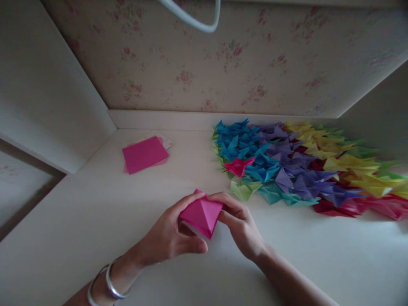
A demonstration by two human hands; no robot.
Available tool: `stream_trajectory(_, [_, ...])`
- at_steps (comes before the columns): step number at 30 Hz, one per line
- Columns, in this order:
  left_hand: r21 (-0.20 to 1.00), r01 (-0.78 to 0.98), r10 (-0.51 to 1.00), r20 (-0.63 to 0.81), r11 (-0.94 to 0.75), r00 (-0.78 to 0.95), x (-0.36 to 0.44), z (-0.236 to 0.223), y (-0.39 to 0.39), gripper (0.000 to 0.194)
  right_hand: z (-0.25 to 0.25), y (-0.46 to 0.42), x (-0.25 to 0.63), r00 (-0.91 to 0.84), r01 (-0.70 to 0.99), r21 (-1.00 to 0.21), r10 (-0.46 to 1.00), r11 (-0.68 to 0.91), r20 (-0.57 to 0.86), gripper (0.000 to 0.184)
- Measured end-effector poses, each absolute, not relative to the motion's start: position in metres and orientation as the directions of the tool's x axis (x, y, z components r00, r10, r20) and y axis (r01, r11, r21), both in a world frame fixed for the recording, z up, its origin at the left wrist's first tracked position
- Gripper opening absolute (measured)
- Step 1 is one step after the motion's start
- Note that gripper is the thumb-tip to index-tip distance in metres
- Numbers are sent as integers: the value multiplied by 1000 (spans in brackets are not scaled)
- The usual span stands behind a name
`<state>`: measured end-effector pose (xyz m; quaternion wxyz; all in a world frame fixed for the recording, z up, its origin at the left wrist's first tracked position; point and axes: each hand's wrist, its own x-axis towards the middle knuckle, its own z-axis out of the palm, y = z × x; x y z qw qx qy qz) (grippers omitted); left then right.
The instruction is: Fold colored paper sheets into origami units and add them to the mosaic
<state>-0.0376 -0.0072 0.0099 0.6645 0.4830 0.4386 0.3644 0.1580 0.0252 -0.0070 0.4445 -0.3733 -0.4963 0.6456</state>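
A pink sheet of origami paper (204, 212), partly folded into a diamond with a raised crease down its middle, is held just above the white table between both hands. My left hand (174, 233) wraps its left edge, fingers behind and along the top, with the thumb stretched out below and apart from the paper. The right edge is pinched by my right hand (239, 223) between thumb and fingers. Parts of the fingers are hidden behind the paper.
Flat pink paper sheets (145, 155) lie stacked at the back left. Many folded paper cranes (296, 165) in blue, purple, yellow, green and red cover the right side. A papered wall (204, 63) closes the back; a white cable (191, 19) hangs above.
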Motion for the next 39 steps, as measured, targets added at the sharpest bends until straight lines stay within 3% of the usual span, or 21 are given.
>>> stream_trajectory(5, [958,-43,915,-255,282,312,-36,10,-4,64,-6,25,156,-300,-228,-952,945,-203,-129,18])
stream_trajectory(11, [953,-53,930,-277,298,244,-37,8,-3,41,-9,24,155,-299,-211,-957,945,-197,-129,16])
stream_trajectory(14, [979,-34,964,-193,203,185,-38,5,-3,39,-9,23,155,-319,-249,-946,940,-208,-123,17])
stream_trajectory(17, [995,89,990,37,-50,135,-39,2,-2,44,-9,23,157,-339,-270,-946,937,-181,-83,15])
stream_trajectory(24, [902,299,947,266,-310,180,-43,-3,-3,52,-8,24,163,-370,-169,-982,919,79,137,18])
stream_trajectory(28, [926,234,952,269,-297,143,-40,-3,-5,43,-9,24,163,-299,-125,-974,929,187,217,23])
stream_trajectory(33, [975,93,971,190,-204,142,-37,2,-3,41,-10,25,164,-268,-113,-972,936,206,229,26])
stream_trajectory(39, [948,157,948,245,-278,201,-38,4,-4,51,-7,23,164,-330,-129,-963,906,236,266,27])
